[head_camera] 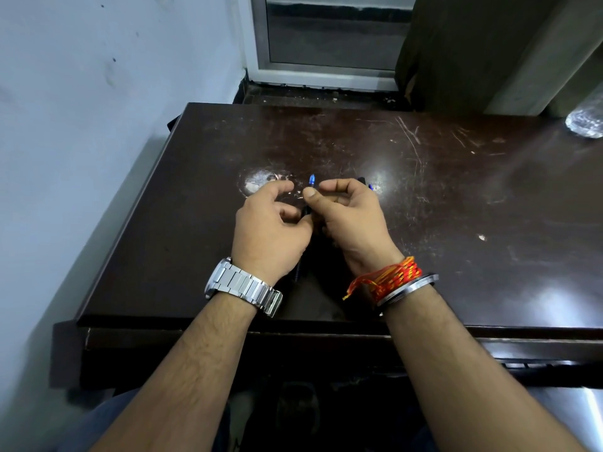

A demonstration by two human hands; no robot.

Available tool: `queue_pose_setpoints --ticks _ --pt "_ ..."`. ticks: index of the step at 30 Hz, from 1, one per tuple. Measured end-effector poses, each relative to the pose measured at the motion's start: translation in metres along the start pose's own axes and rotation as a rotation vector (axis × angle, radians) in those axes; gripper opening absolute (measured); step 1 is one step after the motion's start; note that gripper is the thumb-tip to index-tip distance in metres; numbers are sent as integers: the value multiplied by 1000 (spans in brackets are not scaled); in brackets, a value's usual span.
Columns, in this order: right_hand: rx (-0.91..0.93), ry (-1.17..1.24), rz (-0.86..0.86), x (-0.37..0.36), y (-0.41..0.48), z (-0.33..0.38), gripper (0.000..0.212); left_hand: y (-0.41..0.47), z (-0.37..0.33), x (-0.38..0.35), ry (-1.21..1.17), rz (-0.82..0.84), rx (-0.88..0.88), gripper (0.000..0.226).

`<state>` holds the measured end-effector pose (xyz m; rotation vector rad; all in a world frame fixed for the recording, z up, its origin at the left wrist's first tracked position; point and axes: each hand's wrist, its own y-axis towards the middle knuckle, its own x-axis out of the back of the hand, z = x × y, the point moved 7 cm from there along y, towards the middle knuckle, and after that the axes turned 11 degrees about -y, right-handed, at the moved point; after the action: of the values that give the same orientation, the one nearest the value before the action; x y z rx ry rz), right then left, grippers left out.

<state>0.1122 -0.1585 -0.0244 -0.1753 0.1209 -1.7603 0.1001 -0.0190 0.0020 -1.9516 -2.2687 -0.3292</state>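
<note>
Pen work, mid-step. The slim black plastic pen barrel [306, 213] runs up between both hands, just above the scratched dark brown wooden table [456, 190], with its tail poking out below the left wrist. It's capped by a small translucent blue tip [312, 181].

- left hand [270, 223]: fingers curled round the barrel's lower part, thumb lifted clear
- right hand [352, 220]: thumb and forefinger pinch just under the blue tip, other fingers loosely curled and holding nothing

Reads as twisting the tip section on or off — can't tell which way, the joint is hidden under the thumb.

Next move needs the left hand to lock the barrel while the right turns straight on axis; a skewed pinch risks cross-threading or a dropped tip.

A small dark piece with a blue end [364, 181] shows just behind the right hand, probably the cap. A clear plastic bottle [585, 123] stands at the far right edge.
</note>
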Motion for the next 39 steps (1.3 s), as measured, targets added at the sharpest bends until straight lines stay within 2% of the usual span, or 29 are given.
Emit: queue_pose_setpoints --ticks 4,7,9,13,16,20,23,25,28,30,33,39 --pt "-51 119 14 -1 0 3 10 0 3 -2 -26 26 27 52" --pt "-74 108 37 -4 -2 1 25 0 1 -2 -6 23 13 51" --pt "-61 94 25 -4 -3 1 27 0 1 -2 7 27 8 48" --pt "-13 88 -68 5 0 5 13 1 8 -6 -14 71 61 33" --pt "35 93 -151 14 4 7 16 1 13 -9 -3 109 99 19" --pt "118 100 -225 23 4 10 18 2 19 -10 8 145 138 17" --pt "190 60 -285 29 2 16 15 4 22 -5 7 105 170 16" --pt "207 -58 -317 33 2 16 13 7 25 2 -18 33 195 15" --pt "231 -453 -317 31 0 18 4 9 26 8 -51 -35 209 16" --pt "278 -654 -341 29 -5 22 5 8 26 7 -60 -36 212 17" --pt "272 -779 -375 28 -10 23 12 6 25 5 -49 -21 206 18" --pt "179 -916 -309 25 -8 19 18 6 24 5 -51 -15 208 17"
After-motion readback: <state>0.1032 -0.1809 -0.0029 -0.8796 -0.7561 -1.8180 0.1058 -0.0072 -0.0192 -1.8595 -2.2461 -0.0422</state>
